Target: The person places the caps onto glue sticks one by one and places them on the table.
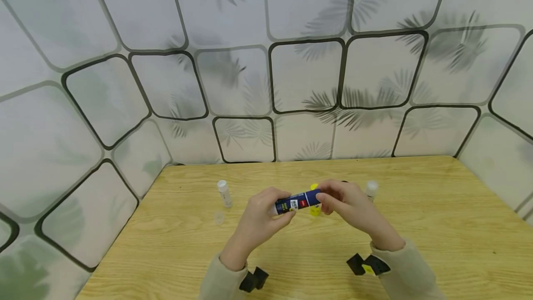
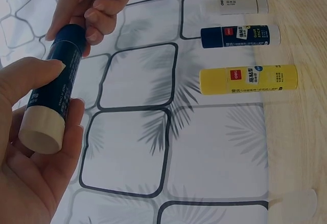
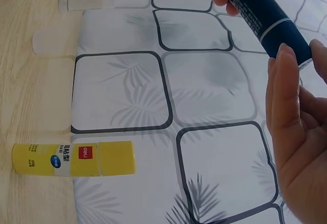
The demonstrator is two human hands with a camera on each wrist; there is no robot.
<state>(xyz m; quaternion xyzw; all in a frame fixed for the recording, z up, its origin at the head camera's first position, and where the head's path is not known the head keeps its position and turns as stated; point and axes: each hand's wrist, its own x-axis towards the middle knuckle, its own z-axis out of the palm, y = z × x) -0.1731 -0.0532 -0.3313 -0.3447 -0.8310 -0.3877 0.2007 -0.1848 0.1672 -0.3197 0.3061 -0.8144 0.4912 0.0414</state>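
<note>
A patterned cloth wall [image 1: 306,75], printed with rounded frames and grey leaves, encloses the far, left and right sides of one wooden table [image 1: 454,226]. Two hands meet above its middle, with one glue stick between them: a navy one [image 1: 298,201], raised clear of the wood, its long side running left to right and slightly tilted. This is the only stick in hand.

The left hand [image 1: 260,219] grasps its body near the white end, thumb on one side, fingers curled round the other. The right hand [image 1: 350,205] pinches the navy cap end between thumb and fingers. The cap sits on the body, a thin pale line marking where they meet.

Four more sticks stand upright on the table: two white, one yellow, one navy. One white stick [image 1: 225,193] is on the left, well apart from the rest. The yellow stick [image 1: 314,211] stands beyond the held one, partly hidden by it. The second navy stick [image 2: 240,36] is to the right of the yellow, mostly behind the right hand in the head view. The second white stick [image 1: 372,190] is farthest right. One clear piece [image 1: 218,218] lies just on the near side of the left white stick; its shape is hard to make out.

Two beige sleeves [image 1: 410,270] reach in from the near side, with dark squares [image 1: 254,279] at both wrists.
</note>
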